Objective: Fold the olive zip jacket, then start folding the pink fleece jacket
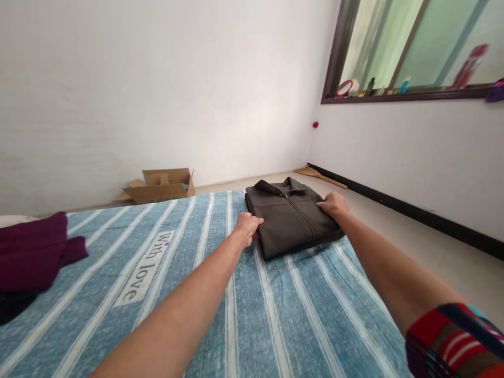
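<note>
jacket folded, long axis running away from me, collar far | my left hand curled, gripping its left edge | my right hand flat, gripping nothing, on its right edge | both equally near

We see open striped bedspread across the lower middle of the frame, with room to pass between our two forearms. The folded dark jacket blocks the centre, our left hand and right hand touching its sides. Maroon cloth crowds the left edge. A cardboard box sits on the floor, upper left of centre, well apart.
</note>
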The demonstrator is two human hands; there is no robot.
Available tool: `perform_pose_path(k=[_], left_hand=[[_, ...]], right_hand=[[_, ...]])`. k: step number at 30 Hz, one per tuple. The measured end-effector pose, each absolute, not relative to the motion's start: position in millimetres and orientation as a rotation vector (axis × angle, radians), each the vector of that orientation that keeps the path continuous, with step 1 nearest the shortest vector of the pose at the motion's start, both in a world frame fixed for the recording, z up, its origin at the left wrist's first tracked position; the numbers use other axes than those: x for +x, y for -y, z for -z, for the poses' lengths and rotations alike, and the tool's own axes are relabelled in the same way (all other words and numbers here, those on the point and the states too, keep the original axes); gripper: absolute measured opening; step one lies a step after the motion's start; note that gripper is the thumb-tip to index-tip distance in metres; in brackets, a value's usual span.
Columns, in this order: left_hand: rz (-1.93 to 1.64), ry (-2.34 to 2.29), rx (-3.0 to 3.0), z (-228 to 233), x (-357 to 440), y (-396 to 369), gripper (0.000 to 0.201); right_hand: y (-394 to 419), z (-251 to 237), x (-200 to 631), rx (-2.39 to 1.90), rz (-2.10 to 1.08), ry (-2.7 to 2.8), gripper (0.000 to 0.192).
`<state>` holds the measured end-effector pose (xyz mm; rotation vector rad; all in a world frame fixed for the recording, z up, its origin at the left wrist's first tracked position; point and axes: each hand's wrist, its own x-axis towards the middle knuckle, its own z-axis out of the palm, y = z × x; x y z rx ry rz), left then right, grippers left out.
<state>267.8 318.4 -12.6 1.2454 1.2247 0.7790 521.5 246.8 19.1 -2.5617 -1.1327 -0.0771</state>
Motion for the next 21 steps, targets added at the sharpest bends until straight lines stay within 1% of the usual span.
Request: perform_pose_path(k=[3,7,11,15,21], left_hand=[[-0.778,-1.216,1.267,12,264,-309,0.009],[-0.769,-1.195,1.279,10,258,-293,0.010],[-0.764,-1.178,1.264,13,249,-274,0.018],[-0.792,-1.086,1.228,22,241,-257,0.028],[-0.873,-1.023,1.248,36,238,-252,0.040]], right_hand=[[-248,-24,499,-2.548,0.243,1.287,0.028],[-270,-37,460,-2.398,0.396,1.597,0.031],[-301,-43,424,-2.289,0.425,1.816,0.031],[-324,-39,402,-2.256,0.444,1.905,0.033],[-326,-26,388,-2.237,0.455,2.085,0.035]])
